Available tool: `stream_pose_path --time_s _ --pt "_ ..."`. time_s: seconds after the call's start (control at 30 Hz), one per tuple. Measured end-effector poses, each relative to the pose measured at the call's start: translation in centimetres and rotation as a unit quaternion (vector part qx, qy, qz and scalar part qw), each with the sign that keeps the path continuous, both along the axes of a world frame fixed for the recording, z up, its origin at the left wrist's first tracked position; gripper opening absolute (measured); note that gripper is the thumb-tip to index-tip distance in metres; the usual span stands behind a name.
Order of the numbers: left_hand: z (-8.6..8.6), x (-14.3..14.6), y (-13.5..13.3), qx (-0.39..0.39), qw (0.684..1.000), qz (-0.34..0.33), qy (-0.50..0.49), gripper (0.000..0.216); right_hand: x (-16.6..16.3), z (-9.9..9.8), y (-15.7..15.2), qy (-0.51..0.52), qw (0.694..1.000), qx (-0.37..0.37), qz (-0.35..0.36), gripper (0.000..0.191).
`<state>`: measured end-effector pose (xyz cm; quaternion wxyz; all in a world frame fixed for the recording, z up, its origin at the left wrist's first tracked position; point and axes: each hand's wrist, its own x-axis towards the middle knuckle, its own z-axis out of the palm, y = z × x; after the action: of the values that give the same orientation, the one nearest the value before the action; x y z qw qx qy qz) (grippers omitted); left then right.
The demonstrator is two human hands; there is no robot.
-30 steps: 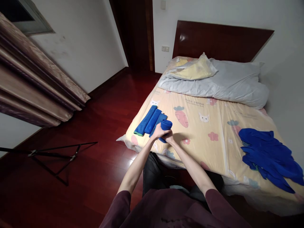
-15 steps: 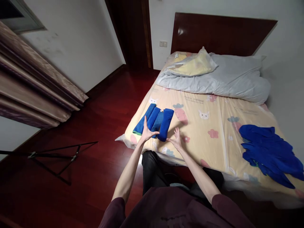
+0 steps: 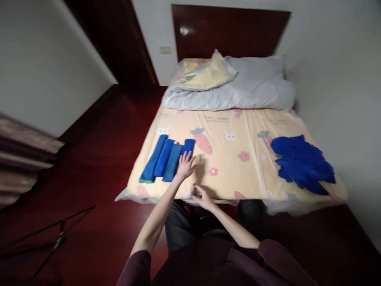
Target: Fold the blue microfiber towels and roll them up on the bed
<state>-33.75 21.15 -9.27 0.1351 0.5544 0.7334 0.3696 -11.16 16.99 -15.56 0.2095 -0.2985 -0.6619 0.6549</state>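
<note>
Several folded blue towels (image 3: 163, 159) lie side by side on the left part of the bed (image 3: 226, 174); the leftmost has a green edge. My left hand (image 3: 185, 167) rests over the near part of the rightmost folded towel (image 3: 188, 145), its fingers spread, hiding some of the cloth. Close to the bed's front edge is my right hand (image 3: 204, 199), fingers slightly curled and apart, with nothing seen in them. On the right side of the bed sits a loose, crumpled pile of blue towels (image 3: 303, 163).
A grey quilt (image 3: 253, 81) and a yellow pillow (image 3: 211, 73) lie near the dark headboard (image 3: 232, 31). To the left, black tripod legs (image 3: 59, 238) stand on the red floor (image 3: 104, 167). A curtain (image 3: 24, 155) hangs further left.
The view has turned right. The rightmost folded towel now lies closer alongside the others, with my left hand over it. My right hand has drawn back toward the bed's front edge.
</note>
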Motion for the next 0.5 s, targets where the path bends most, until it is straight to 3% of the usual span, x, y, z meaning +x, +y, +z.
stream_pose_path --time_s 0.1,0.23,0.37,0.5 --pt "-1.8 0.7 3.4 -0.041 0.999 -0.018 0.021 0.043 6.7 0.2 -2.1 -0.011 1.000 -0.009 0.013 0.054" --pt "-3.4 -0.3 6.1 -0.187 0.969 -0.023 0.162 0.052 16.6 0.3 -1.9 -0.084 0.992 -0.018 -0.088 0.041" --pt "-3.8 -2.1 6.0 -0.266 0.919 -0.004 0.290 0.064 25.6 0.3 2.7 -0.123 0.955 -0.014 -0.269 0.023" --pt "-3.1 -3.6 5.6 -0.329 0.877 0.020 0.349 0.067 31.7 1.2 10.2 -0.142 0.887 0.051 -0.436 0.034"
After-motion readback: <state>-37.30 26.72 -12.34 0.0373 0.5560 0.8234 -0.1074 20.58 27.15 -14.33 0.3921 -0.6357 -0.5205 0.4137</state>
